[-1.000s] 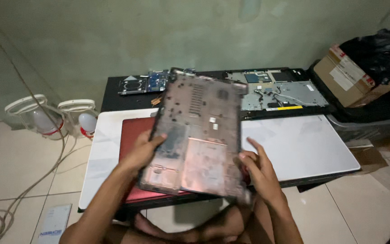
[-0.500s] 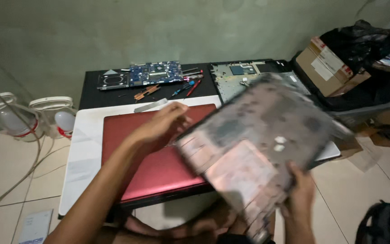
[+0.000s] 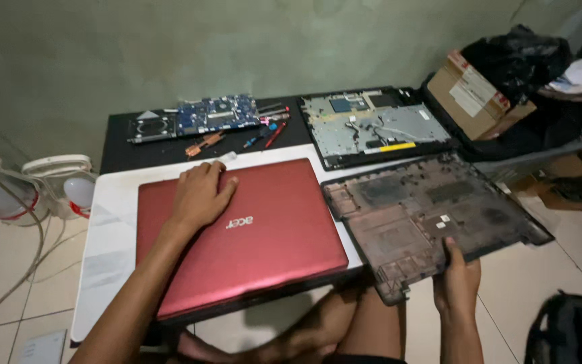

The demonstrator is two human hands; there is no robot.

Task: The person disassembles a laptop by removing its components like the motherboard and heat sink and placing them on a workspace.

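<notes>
Lowered to the right since half a second ago: the laptop bottom cover [image 3: 432, 216].
It is pinched at its near edge by the right hand [image 3: 457, 280]; the left hand [image 3: 200, 192] is laid, fingers [image 3: 218, 176] loosely together, on the red laptop lid [image 3: 250, 236].

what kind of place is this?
Likely an informal laptop repair spot on a home floor: a bare blue circuit board and screwdrivers on a low table, an opened chassis, tiled floor.
</notes>
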